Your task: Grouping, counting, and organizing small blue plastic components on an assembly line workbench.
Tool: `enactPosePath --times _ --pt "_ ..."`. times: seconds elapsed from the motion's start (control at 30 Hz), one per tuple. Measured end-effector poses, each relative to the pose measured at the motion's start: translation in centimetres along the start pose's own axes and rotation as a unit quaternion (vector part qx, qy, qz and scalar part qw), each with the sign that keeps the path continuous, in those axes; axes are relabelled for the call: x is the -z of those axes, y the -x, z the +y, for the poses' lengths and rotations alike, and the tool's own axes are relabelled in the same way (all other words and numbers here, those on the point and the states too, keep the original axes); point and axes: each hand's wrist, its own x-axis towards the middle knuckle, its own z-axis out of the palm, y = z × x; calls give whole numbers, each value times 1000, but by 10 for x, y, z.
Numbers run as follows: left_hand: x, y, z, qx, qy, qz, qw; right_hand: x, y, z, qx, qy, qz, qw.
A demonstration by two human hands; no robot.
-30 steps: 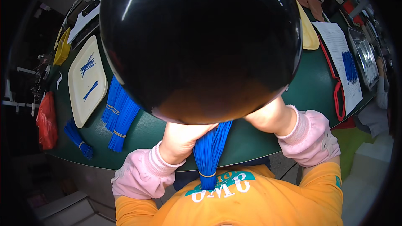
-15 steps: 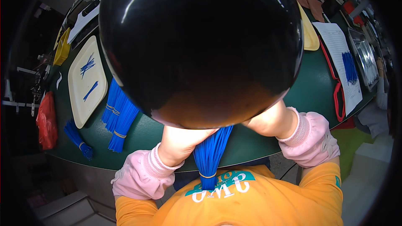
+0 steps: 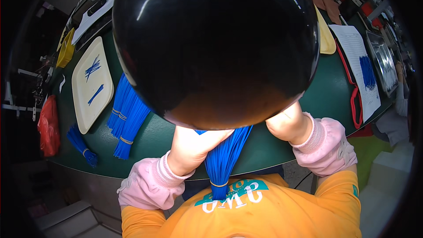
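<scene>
A big glossy black dome (image 3: 216,44) fills the middle of the head view and hides my fingers. My left hand (image 3: 194,145), in a pink sleeve cuff, lies at the near edge of the green table (image 3: 163,136), right against a fanned bundle of blue strands (image 3: 227,154). The bundle is bound with a tan band near my orange shirt. My right hand (image 3: 286,125) shows only its wrist and heel, just right of the bundle. Whether either hand grips the strands is hidden.
At the left a cream tray (image 3: 83,101) holds a few blue strands. Banded blue bundles (image 3: 128,114) lie beside it, and a smaller one (image 3: 81,143) near a red bag (image 3: 48,125). At the right are a paper sheet (image 3: 352,48), a red loop (image 3: 354,101) and a metal tray (image 3: 385,61).
</scene>
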Motion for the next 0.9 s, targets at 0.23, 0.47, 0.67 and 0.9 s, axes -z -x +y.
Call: enactPosePath --times 0.23,0.47,0.67,0.9 --pt "-1 -1 1 2 -4 -15 1000 -5 -2 2 25 17 -15 999" --pt "0 -1 8 30 -6 -32 999 -2 0 2 -15 -70 6 997" --pt "-1 -2 5 28 20 -16 999 -4 0 8 109 91 -31 989" --pt "-1 -1 1 1 -15 -17 1000 0 -1 6 61 20 -29 998"
